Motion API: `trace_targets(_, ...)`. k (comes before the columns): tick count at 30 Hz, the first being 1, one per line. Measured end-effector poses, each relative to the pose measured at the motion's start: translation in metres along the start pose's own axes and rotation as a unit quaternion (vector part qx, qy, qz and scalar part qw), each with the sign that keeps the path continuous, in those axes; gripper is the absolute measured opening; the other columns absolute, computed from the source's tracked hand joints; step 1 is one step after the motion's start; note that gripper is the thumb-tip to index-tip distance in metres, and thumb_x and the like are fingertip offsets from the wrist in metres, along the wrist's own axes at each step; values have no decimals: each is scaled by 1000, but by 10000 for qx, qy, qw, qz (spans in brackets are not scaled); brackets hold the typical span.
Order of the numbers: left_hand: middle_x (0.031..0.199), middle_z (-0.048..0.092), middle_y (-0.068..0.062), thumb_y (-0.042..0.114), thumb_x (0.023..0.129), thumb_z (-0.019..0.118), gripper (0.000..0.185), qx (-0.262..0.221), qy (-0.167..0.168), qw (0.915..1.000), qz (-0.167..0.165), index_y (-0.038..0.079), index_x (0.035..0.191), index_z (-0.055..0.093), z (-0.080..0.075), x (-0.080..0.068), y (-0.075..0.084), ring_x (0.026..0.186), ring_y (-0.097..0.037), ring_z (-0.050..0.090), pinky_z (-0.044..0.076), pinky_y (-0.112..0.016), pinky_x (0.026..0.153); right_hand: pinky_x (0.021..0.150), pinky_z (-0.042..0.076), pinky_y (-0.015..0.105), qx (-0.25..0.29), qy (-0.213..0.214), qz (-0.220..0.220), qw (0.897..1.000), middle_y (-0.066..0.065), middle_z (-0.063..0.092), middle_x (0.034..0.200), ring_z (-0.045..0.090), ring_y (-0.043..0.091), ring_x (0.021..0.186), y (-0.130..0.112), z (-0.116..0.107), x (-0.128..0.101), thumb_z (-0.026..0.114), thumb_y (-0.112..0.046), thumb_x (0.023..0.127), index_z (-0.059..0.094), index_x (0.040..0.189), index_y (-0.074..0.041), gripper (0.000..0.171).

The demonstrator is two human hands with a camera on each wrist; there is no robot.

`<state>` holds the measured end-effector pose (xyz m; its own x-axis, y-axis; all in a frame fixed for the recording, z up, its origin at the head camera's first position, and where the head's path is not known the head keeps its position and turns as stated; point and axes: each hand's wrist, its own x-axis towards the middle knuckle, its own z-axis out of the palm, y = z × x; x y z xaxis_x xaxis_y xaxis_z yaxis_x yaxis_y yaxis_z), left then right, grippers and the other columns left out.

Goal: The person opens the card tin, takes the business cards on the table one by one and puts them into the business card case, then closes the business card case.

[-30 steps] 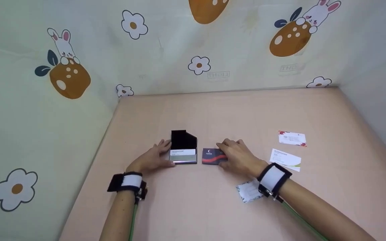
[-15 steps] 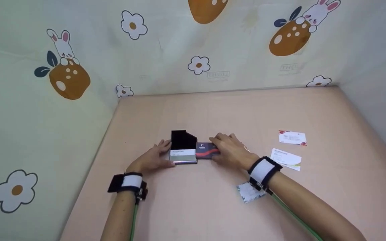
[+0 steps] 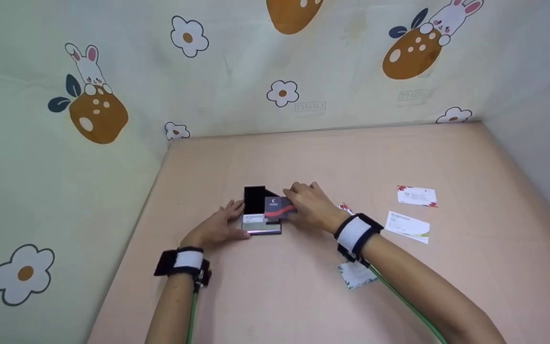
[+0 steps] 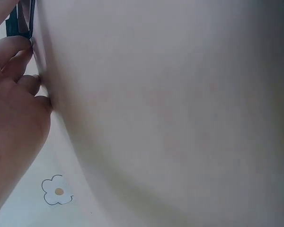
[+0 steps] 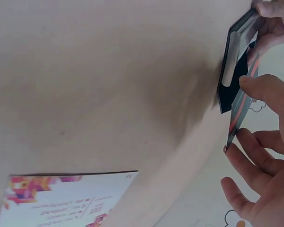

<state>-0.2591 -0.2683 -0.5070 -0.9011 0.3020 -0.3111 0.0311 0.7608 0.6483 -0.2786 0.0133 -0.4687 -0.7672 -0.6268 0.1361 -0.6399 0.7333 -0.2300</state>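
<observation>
A dark business card (image 3: 274,204) with a red wavy stripe is pinched in my right hand (image 3: 312,203), thumb on one face and fingers at its edge. It overlaps the opened business card case (image 3: 261,229), black inside with a metallic front, on the table. The right wrist view shows the card (image 5: 244,101) tilted beside the case (image 5: 233,59). Inside the case lies a white card (image 3: 252,218), partly covered by the dark one. My left hand (image 3: 215,227) holds the case at its left side, thumb at the near corner, fingers along the edge.
Two white cards lie at the right, one with red corners (image 3: 417,196), one with a green-yellow edge (image 3: 407,227). A leaf-bordered card (image 3: 356,274) lies nearer, partly under the right wrist's cable. Another card (image 3: 344,207) is mostly hidden behind the right wrist. Patterned cloth walls (image 3: 237,71) surround the table.
My right hand has moved left and slightly away from me with the dark card, from beside the case to over its right part. My left hand and the case have stayed put.
</observation>
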Motion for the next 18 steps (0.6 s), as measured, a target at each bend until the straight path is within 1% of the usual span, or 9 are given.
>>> trace_targets(7,170,9,0,40,83,80,95,-101,37,9999,-128,18,158,27,1,0,0,156,-41,-5,4,-60,126,97,46,47,-14,-76,21,10000,20,64,123,63,34,114,-4,2,12,78,-28,87,57,138,2,63)
trace_targets(10,170,10,-1,38,84,80,93,-129,47,9999,-86,18,158,28,1,-1,-1,156,-41,-4,4,-60,126,96,46,47,-1,-93,44,9999,20,64,123,62,34,114,-5,6,16,78,-28,87,57,137,2,62)
trace_targets(13,170,9,-1,38,84,79,92,-140,29,9999,-52,18,158,27,1,-1,-2,156,-40,-4,3,-59,126,96,46,46,10,-202,80,9998,19,64,124,62,34,115,-7,9,20,76,-28,88,57,138,1,61)
trace_targets(18,170,11,-4,37,85,79,92,-96,28,9999,36,15,158,28,0,0,0,156,-41,-4,5,-57,127,96,46,45,7,-287,111,9995,18,63,125,62,32,114,-13,10,26,77,-27,88,56,139,0,61)
